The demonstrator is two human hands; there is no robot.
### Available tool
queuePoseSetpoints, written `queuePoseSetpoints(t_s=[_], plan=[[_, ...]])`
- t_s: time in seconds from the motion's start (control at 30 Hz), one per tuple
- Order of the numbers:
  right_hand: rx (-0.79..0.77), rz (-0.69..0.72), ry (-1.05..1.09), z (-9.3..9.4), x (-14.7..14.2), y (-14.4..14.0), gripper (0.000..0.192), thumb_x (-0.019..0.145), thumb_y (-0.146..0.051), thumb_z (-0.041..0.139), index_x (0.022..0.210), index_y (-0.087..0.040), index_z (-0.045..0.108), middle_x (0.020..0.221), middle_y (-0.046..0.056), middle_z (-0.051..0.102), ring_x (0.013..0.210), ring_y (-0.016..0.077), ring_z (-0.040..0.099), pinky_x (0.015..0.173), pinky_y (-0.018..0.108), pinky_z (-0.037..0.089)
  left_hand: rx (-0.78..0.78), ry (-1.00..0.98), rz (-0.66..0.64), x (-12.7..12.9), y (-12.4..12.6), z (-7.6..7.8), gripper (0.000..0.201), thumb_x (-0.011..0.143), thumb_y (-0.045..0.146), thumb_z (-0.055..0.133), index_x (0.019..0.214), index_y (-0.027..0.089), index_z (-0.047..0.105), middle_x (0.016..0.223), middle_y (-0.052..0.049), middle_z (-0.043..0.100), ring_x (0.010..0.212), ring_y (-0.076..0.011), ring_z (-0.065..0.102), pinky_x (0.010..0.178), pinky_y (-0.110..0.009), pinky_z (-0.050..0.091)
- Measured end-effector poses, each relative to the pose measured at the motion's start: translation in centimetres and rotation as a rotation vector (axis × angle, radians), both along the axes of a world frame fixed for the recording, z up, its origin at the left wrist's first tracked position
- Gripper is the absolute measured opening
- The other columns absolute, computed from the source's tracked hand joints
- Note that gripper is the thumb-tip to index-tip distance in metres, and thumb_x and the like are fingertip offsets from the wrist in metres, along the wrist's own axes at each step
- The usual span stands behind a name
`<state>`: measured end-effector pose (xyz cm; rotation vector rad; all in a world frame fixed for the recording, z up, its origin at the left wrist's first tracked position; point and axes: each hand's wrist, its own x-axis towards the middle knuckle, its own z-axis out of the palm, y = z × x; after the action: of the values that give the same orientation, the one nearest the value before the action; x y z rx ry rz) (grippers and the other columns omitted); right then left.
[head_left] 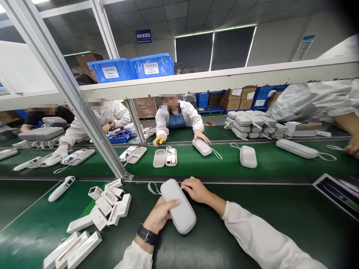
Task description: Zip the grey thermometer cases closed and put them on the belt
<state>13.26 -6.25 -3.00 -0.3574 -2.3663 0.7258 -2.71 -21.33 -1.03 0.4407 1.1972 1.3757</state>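
Observation:
A closed light-grey zip case (179, 209) with a wrist strap (153, 188) at its far end is tilted in front of me. My left hand (161, 216) wraps around its left side, thumb lying across the top. At the case's upper right edge my right hand (196, 189) is closed in a pinch on the small zipper pull, which its fingertips mostly hide. Left of my hands, several small white boxes (103, 205) are heaped on the green work surface (224, 239). A white handheld device (62, 188) lies farther left.
Beyond a dark divider, a green conveyor belt (190, 168) carries open and closed cases. A metal post (109, 149) stands ahead on the left, below a shelf (213, 80) with blue bins (153, 67). Co-workers sit across; stacked cases (249, 123) are at right.

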Motion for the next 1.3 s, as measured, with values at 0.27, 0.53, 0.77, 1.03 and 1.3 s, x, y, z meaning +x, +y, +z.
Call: queuePoseSetpoints(t_s=[0.27, 0.53, 0.77, 1.03, 1.3], plan=[[-0.192, 0.123, -0.049, 4.6, 2.5, 0.4, 0.034, 0.097, -0.042, 0.051, 0.084, -0.019, 0.073, 0.078, 0.005, 0.070, 0.072, 0.0187, 0.061, 0.073, 0.031, 0.046, 0.056, -0.054, -0.416, -0.6, -1.6, 0.9, 0.059, 0.050, 0.018, 0.092, 0.104, 0.014, 0.070, 0.090, -0.008, 0.071, 0.074, -0.0192, 0.067, 0.068, -0.028, 0.054], [-0.371, 0.373, -0.100, 7.2, 3.7, -1.8, 0.032, 0.095, -0.044, 0.055, 0.084, -0.017, 0.070, 0.078, 0.004, 0.067, 0.072, 0.0163, 0.060, 0.071, 0.028, 0.048, -0.069, -0.197, -0.601, -0.6, -3.2, 2.7, 0.078, 0.034, 0.012, 0.093, 0.108, 0.016, 0.069, 0.084, -0.010, 0.071, 0.075, -0.0321, 0.069, 0.065, -0.040, 0.055], [0.104, 0.147, -0.078, 8.2, 5.7, -3.8, 0.027, 0.098, -0.025, 0.043, 0.078, -0.021, 0.061, 0.068, 0.001, 0.055, 0.063, 0.0154, 0.045, 0.071, 0.032, 0.038, 0.020, -0.203, -0.284, 0.4, -2.5, 2.0, 0.067, 0.047, 0.017, 0.090, 0.109, 0.015, 0.068, 0.091, -0.014, 0.072, 0.075, -0.0331, 0.072, 0.063, -0.039, 0.058], [0.051, 0.229, -0.124, 7.7, 5.7, -3.1, 0.025, 0.100, -0.028, 0.046, 0.089, -0.022, 0.068, 0.078, 0.003, 0.065, 0.071, 0.0161, 0.056, 0.080, 0.034, 0.039, -0.055, -0.088, -0.588, -0.2, -2.3, 2.4, 0.062, 0.045, 0.014, 0.092, 0.103, 0.015, 0.070, 0.086, -0.009, 0.072, 0.081, -0.0295, 0.070, 0.066, -0.033, 0.056], [-0.760, 0.786, -0.410, 4.3, 4.2, -4.4, 0.043, 0.090, -0.056, 0.060, 0.091, -0.016, 0.074, 0.082, 0.005, 0.069, 0.068, 0.0146, 0.060, 0.064, 0.026, 0.048, 0.059, 0.175, -1.396, 0.9, -2.1, 3.2, 0.042, 0.056, 0.027, 0.089, 0.095, 0.021, 0.076, 0.097, -0.004, 0.076, 0.086, -0.0285, 0.069, 0.078, -0.035, 0.057]])
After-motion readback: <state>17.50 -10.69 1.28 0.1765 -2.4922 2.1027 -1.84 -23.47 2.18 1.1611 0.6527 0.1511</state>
